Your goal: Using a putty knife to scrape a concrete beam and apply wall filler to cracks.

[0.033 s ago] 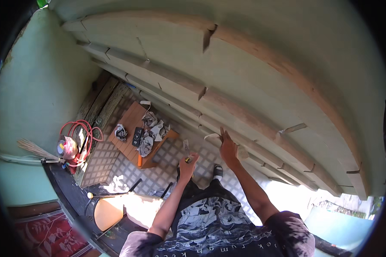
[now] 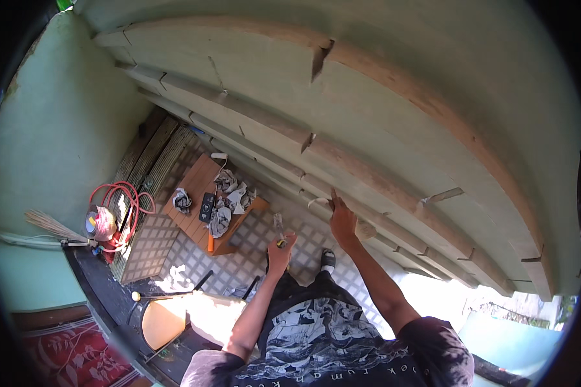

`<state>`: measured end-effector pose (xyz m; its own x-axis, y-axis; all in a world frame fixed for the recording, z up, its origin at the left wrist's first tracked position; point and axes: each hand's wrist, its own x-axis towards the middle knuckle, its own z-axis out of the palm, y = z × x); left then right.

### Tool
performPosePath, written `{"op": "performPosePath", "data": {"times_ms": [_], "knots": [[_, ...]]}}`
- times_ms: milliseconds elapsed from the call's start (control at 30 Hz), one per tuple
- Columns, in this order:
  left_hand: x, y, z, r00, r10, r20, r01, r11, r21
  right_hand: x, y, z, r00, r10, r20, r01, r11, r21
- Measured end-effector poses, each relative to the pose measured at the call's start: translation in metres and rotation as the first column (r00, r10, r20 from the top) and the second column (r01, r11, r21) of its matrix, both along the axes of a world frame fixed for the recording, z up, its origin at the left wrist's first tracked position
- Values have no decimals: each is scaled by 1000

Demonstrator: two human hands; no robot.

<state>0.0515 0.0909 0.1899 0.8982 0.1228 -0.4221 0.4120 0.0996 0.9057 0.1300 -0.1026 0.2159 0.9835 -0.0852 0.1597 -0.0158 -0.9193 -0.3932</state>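
My left hand [image 2: 280, 256], in the middle of the view, is closed around a scraper-like tool [image 2: 278, 224]. Its flat, see-through-looking blade points away from me, and a yellow and black part shows at my fingers. Against the lowest ledges of the wall rests my right hand [image 2: 343, 224], with its index finger stretched upward. A pale curled piece [image 2: 318, 202] sticks out at its fingertips. Beside its knuckles shows a beige patch [image 2: 366, 230]; whether both belong to one sheet under the hand I cannot tell.
Long wooden ledges [image 2: 381, 174] cross the green wall. A brown slatted table [image 2: 193, 219] bears crumpled newspaper [image 2: 220, 221], a dark device [image 2: 206, 206] and an orange handle [image 2: 210, 242]. Left lie a red hose [image 2: 135, 200] and a broom [image 2: 42, 220]. A yellow-seated chair [image 2: 163, 321] stands lower left.
My right hand and the pale piece at its fingertips have shifted slightly upward along the wall. The tool in my left hand has tilted a little.
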Motion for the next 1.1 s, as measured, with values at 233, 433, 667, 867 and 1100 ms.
{"op": "performPosePath", "data": {"times_ms": [233,433,667,867,1100], "knots": [[-9,67,-1,977,0,-215,-37,985,-171,54,62,-43,995,-93,-48,67,919,-389],[3,98,-5,963,-27,-270,-5,993,-118,74,59,-60,961,118,249,86,730,-678],[24,115,-10,959,-120,-258,83,985,-149,85,65,-63,994,68,81,-14,842,-540],[29,116,0,954,-192,-230,162,977,-141,50,56,-90,995,67,71,-9,788,-615],[25,112,-11,945,-237,-227,210,968,-138,21,39,-47,937,67,-343,-205,900,-385]]}}
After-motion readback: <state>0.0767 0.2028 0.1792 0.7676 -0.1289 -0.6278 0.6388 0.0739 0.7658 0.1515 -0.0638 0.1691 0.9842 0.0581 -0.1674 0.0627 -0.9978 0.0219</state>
